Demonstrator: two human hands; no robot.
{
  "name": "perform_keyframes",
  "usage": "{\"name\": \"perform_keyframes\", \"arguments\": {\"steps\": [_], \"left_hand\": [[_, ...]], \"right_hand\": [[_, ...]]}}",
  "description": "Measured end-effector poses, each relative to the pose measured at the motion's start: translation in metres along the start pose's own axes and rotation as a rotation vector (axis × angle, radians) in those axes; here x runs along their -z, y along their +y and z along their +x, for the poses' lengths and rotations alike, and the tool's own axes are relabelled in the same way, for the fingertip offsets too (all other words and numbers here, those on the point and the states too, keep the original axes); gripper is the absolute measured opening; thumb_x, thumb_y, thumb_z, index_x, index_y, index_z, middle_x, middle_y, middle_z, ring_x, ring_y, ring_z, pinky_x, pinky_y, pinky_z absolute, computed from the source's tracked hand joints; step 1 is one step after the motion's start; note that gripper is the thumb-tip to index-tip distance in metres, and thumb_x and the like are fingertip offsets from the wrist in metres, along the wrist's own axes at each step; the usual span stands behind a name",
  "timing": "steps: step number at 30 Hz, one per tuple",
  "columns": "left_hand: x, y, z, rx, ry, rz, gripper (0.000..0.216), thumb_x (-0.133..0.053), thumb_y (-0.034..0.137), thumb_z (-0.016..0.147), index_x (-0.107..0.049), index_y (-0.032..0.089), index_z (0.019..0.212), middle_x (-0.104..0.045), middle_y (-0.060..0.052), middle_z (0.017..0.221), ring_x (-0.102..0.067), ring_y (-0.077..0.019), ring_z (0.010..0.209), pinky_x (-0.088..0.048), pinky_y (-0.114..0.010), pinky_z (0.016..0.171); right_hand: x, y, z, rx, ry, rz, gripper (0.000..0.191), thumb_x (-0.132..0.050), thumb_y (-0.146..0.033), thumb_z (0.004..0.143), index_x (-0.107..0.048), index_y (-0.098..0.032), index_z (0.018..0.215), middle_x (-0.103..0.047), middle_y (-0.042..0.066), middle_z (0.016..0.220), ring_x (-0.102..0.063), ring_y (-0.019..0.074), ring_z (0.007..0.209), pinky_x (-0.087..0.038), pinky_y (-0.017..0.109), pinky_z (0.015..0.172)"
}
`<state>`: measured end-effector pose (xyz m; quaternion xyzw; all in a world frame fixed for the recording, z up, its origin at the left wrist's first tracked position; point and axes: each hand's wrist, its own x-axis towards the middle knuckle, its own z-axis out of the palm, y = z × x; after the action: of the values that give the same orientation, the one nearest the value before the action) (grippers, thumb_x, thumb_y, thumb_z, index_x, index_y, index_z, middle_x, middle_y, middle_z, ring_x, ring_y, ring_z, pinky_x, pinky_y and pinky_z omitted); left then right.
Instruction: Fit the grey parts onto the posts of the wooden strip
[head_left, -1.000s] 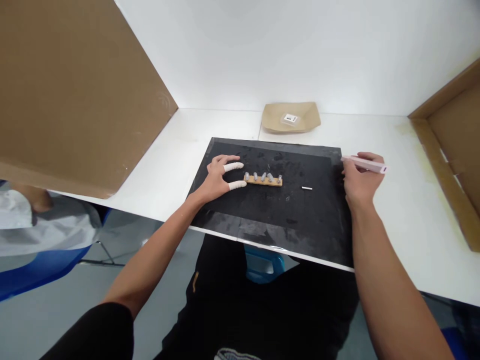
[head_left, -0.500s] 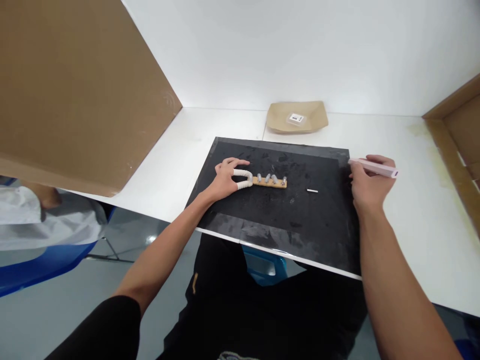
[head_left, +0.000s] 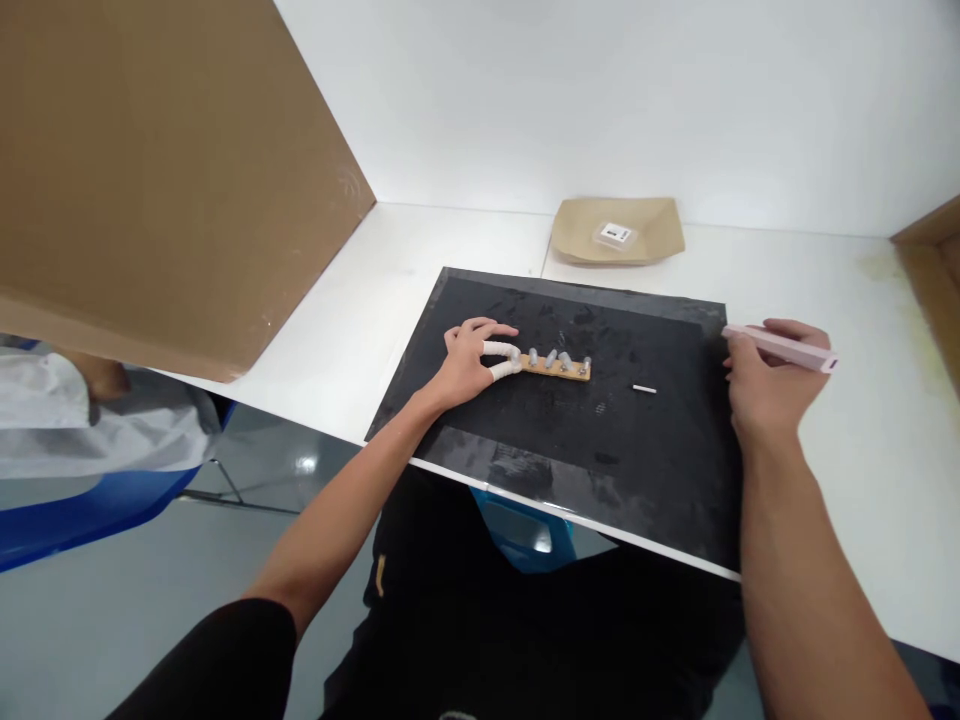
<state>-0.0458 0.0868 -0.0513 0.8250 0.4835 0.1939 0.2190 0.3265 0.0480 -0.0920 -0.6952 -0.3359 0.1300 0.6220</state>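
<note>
My left hand [head_left: 470,365], its thumb and index finger wrapped in white tape, pinches the left end of a narrow wooden strip [head_left: 555,371]. Along the strip stand several small grey, cylinder-like pieces [head_left: 551,357], some of them tilted. The fingertips partly hide the strip's left end. At the mat's right edge, my right hand [head_left: 774,385] is closed around a slim pale pink pen-shaped tool [head_left: 795,349], held apart from the strip. On the black mat [head_left: 510,430], between the strip and my right hand, lies a short thin white stick [head_left: 644,389] with a dark end.
Behind the mat sits a brown paper tray [head_left: 577,235] holding a small clear case with a label [head_left: 615,235]. A large cardboard panel [head_left: 165,180] stands at the left, and a cardboard box [head_left: 919,290] at the right. Another person's arm [head_left: 97,375] shows at far left beside a blue chair.
The view has shifted slightly, so the table items appear a little further right. Both hands keep their holds, and the strip stays in place on the mat.
</note>
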Motion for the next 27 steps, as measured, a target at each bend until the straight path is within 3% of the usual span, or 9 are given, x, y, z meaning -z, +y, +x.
{"name": "perform_keyframes", "arguments": {"steps": [5,10,20,27], "left_hand": [[-0.002,-0.001,0.000,0.004,0.023,-0.019,0.006,-0.075,0.033,0.093,-0.080,0.030,0.096,-0.068,0.002,0.143,-0.048,-0.0284,0.143,-0.027,-0.053,0.121],[-0.002,-0.002,0.001,-0.004,0.030,-0.023,0.006,-0.074,0.033,0.094,-0.080,0.030,0.094,-0.069,0.001,0.141,-0.049,-0.0291,0.142,-0.028,-0.054,0.119],[-0.004,-0.001,-0.002,-0.015,0.078,-0.011,0.006,-0.074,0.032,0.094,-0.079,0.029,0.091,-0.071,0.002,0.139,-0.051,-0.0273,0.140,-0.027,-0.053,0.119],[-0.006,0.002,-0.003,-0.055,0.119,0.035,0.011,-0.071,0.027,0.095,-0.080,0.025,0.089,-0.073,-0.004,0.136,-0.051,-0.0292,0.139,-0.026,-0.054,0.116]], "right_hand": [[0.002,0.002,0.001,0.012,-0.010,-0.007,0.051,-0.075,-0.035,0.062,-0.056,-0.020,0.106,-0.069,0.002,0.090,-0.057,0.0125,0.056,-0.043,0.028,0.050],[0.002,0.001,0.000,0.004,0.005,0.006,0.053,-0.073,-0.035,0.060,-0.053,-0.019,0.107,-0.064,0.001,0.078,-0.057,0.0155,0.053,-0.039,0.027,0.040],[-0.001,-0.008,-0.004,-0.005,0.090,0.053,0.041,-0.069,-0.025,0.061,-0.050,-0.021,0.097,-0.062,-0.002,0.077,-0.062,0.0142,0.057,-0.050,0.025,0.044],[-0.002,-0.010,-0.005,-0.031,0.100,0.042,0.038,-0.066,-0.001,0.069,-0.050,-0.020,0.097,-0.061,-0.006,0.074,-0.062,0.0103,0.056,-0.051,0.018,0.045]]}}
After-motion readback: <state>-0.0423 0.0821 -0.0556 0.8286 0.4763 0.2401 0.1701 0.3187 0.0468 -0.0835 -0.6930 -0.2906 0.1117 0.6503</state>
